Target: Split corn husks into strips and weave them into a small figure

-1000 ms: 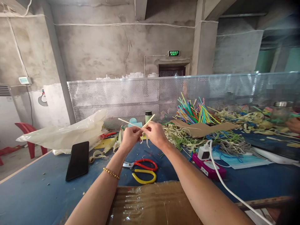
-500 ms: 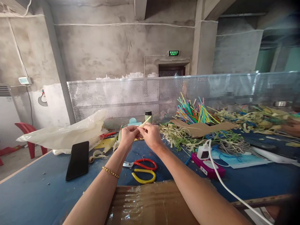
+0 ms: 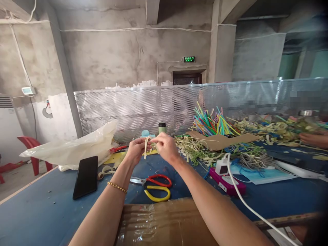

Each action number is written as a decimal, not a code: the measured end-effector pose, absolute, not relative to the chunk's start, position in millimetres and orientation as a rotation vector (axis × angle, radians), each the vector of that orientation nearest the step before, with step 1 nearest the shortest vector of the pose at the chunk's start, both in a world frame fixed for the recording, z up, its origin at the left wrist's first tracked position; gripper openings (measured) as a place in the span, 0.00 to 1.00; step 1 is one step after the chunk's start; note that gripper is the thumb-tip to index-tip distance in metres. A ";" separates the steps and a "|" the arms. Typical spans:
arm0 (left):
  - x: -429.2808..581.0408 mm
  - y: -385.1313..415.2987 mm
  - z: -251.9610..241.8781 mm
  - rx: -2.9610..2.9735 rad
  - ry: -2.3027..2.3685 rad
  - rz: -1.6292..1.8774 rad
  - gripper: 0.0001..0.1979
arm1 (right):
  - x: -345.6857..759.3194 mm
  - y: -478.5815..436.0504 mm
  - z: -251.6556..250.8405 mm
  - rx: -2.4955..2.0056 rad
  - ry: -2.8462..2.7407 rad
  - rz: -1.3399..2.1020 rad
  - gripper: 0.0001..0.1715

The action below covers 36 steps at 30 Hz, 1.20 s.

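Red chair (image 3: pixel 33 157): beside the tabletop (image 3: pixel 36 215), at its far left corner.
Plastic bag (image 3: pixel 71 147): whitish, lying slack on its side; contents cannot be told.
Phone (image 3: pixel 85 177): black, flat, long axis running away from the viewer.
Left hand (image 3: pixel 137 149): raised above the tabletop, grip pinched on the pale strip.
Pale strip (image 3: pixel 145 150): one, narrow; held at its upper part between the two hands, long axis near upright, free end pointing down.
Scissors (image 3: pixel 153 186): red and yellow handles, blades pointing left, lying below the hands.
Bottle (image 3: pixel 162 128): green, upright, dark cap on; inside hidden.
Right hand (image 3: pixel 166 147): fingers bent, just beside the strip's upper part; whether its grip holds anything cannot be told.
Cardboard box (image 3: pixel 166 223): taped, at the near edge; contents out of sight.
Coloured sticks (image 3: pixel 214 121): one sheaf, tips fanned upward, behind a cardboard sheet (image 3: pixel 225 140).
Power block (image 3: pixel 228 182): magenta, white charger (image 3: pixel 222 167) plugged in.
Jar (image 3: pixel 308 119): metal lid on, blurred; contents unclear.
Another person's hand (image 3: pixel 314 139): far right, blurred.
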State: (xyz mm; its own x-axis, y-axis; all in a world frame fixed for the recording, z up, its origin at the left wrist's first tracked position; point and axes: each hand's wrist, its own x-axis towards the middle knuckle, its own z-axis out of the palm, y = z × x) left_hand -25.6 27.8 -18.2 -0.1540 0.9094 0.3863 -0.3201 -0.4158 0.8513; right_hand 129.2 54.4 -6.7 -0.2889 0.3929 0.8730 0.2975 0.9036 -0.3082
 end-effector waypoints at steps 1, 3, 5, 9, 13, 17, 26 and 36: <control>-28.2 27.2 -17.4 1.170 0.749 1.705 0.13 | 133.9 57.9 -3.6 -0.542 -1.785 0.157 0.16; -29.6 24.6 -15.4 1.183 0.707 1.661 0.14 | 142.2 65.9 1.1 -0.657 -1.638 0.306 0.13; -27.5 21.4 -13.7 1.223 0.674 1.612 0.14 | 146.1 71.4 2.6 -0.712 -1.657 0.499 0.09; -22.6 19.0 -13.8 1.314 0.647 1.546 0.13 | 141.4 68.2 -1.4 -0.662 -1.836 0.618 0.22; -21.5 21.3 -16.1 1.358 0.650 1.487 0.14 | 136.4 62.5 -4.4 -0.603 -1.835 0.695 0.24; -17.5 22.7 -16.2 1.367 0.597 1.562 0.15 | 135.8 63.4 -5.1 -0.523 -1.809 0.835 0.24; -18.1 27.3 -17.1 1.238 0.555 1.665 0.13 | 122.9 55.4 -10.3 -0.607 -1.845 0.770 0.22; -24.1 14.2 -9.0 1.464 0.691 1.547 0.11 | 149.1 66.5 5.5 -0.642 -1.791 0.694 0.28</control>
